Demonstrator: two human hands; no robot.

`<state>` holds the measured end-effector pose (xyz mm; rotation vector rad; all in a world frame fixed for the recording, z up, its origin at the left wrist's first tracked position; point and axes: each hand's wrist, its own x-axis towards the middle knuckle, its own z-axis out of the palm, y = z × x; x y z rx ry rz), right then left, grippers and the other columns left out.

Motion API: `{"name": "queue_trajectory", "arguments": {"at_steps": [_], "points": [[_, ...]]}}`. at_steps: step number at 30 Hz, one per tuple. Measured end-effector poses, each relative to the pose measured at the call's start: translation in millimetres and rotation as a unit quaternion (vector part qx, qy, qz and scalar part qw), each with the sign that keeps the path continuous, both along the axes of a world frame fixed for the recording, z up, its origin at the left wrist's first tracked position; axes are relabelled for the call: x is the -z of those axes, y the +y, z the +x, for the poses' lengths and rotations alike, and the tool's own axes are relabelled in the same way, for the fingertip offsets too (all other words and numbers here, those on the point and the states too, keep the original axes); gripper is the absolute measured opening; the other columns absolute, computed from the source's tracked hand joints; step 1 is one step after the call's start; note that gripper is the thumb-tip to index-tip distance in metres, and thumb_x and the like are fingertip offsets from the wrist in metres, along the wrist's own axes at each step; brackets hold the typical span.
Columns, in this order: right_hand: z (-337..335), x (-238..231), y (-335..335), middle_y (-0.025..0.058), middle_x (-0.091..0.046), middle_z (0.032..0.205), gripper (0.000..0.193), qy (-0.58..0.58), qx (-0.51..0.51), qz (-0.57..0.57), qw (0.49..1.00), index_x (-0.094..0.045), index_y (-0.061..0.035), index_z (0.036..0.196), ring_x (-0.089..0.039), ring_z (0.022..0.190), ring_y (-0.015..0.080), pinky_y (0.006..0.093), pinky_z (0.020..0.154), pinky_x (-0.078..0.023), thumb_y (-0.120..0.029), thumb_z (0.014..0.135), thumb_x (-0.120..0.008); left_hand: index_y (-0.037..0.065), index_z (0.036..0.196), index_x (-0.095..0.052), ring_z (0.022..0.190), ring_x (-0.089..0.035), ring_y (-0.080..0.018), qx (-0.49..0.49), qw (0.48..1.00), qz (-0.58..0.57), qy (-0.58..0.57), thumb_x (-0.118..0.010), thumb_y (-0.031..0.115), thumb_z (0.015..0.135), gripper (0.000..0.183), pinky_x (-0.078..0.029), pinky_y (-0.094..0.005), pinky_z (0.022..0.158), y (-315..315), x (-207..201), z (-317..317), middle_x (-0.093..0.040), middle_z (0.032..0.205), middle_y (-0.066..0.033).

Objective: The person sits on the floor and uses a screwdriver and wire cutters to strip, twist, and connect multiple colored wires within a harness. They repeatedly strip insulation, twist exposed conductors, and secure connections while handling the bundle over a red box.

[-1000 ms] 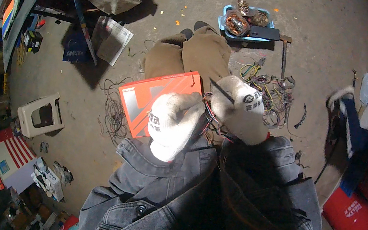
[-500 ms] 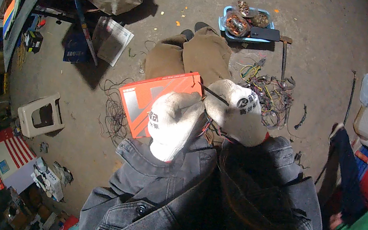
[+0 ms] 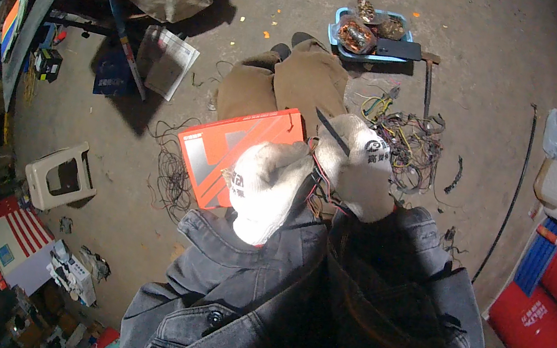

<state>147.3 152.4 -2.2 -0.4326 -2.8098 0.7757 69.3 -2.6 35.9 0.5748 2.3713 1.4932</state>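
Note:
My left hand (image 3: 265,185), in a white knitted glove, is closed in a pinch on thin coloured wires (image 3: 320,183) that hang between my hands. My right hand (image 3: 360,170), gloved the same way, grips a narrow dark knife (image 3: 331,131). Its pointed tip angles up and left, away from the wires; its handle is hidden by the glove. Under my left hand, an orange-red box (image 3: 246,127) lies tilted across my lap.
A tangled wire heap (image 3: 406,148) and a hammer (image 3: 428,85) lie right of my knees. Ahead is a blue basket (image 3: 369,59) with filled bags and a phone (image 3: 399,49). Dark wire (image 3: 174,174) lies left, near a beige stool (image 3: 39,180). Red drums (image 3: 527,326) stand at right.
The knife has swung from pointing left between my hands to pointing up and left. At right, a person's dark leg and most of a green garment have left view, uncovering the red drums.

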Motion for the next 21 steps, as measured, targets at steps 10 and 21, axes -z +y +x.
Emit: {"name": "queue_trajectory", "arguments": {"at_steps": [10, 21], "points": [[-8.3, -29.7, 46.7, 0.0094, -0.072, 0.098, 0.023, 0.05, 0.164, -0.439, 0.882, -0.07, 0.0016, 0.111, -0.067, 0.092, 0.0166, 0.0334, 0.081, -0.054, -0.017, 0.098, -0.067, 0.0, 0.101, -0.068, 0.081, -0.067, -0.0162, -0.139, 0.947, 0.145, -0.249, -0.078, 0.008, 0.084, 0.021, -0.053, -0.0303, 0.072, -3.3, -3.4, -8.3, -0.072, 0.091, -0.0068], [-12.2, -34.4, 28.6, 0.0025, -0.062, 0.076, 0.021, -0.092, -0.018, -0.619, 0.78, -0.065, -0.0012, 0.106, -0.058, 0.065, 0.0093, 0.0285, 0.054, -0.047, -0.018, 0.094, -0.068, 0.0, 0.103, -0.07, 0.083, -0.067, -0.0155, -0.104, 0.965, 0.092, -0.222, -0.073, 0.01, 0.087, 0.02, -0.054, -0.0307, 0.074, -2.9, -13.5, -12.8, -0.071, 0.095, -0.0097]]}}
